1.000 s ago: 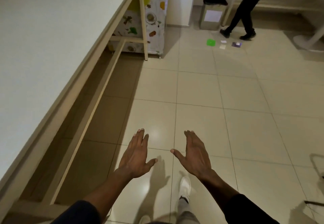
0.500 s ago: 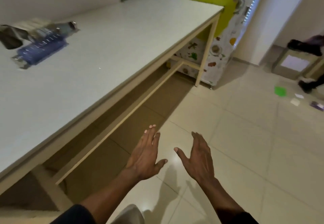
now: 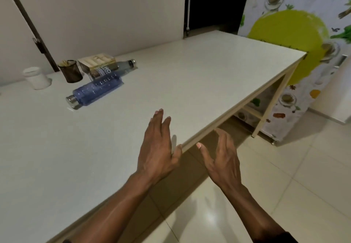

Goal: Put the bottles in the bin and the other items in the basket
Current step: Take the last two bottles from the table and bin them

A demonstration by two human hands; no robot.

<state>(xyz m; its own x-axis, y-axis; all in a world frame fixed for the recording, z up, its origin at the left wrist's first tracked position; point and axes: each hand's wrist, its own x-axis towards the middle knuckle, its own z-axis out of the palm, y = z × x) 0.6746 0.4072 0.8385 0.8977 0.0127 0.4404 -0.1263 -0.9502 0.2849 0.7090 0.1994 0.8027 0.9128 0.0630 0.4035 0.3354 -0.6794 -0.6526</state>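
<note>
Both hands, left [image 3: 157, 147] and right [image 3: 223, 159], are open and empty. Two bottles, blue [image 3: 96, 89] and clear [image 3: 124, 65], lie on the bench [image 3: 190, 83] beside a box [image 3: 96, 63] and cups; nothing looks sorted yet.

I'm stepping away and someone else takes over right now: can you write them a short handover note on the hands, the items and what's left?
Left hand: open, empty, over the white table edge.
Right hand: open, empty, beyond the edge, above the floor.
On the table, far left: blue plastic bottle with a silver cap and clear bottle with a dark cap, both lying down; cardboard box; dark mesh cup; white jar.
Done: nothing visibly sorted.
Left: both bottles to the bin, the rest to the basket; neither container is in view.
</note>
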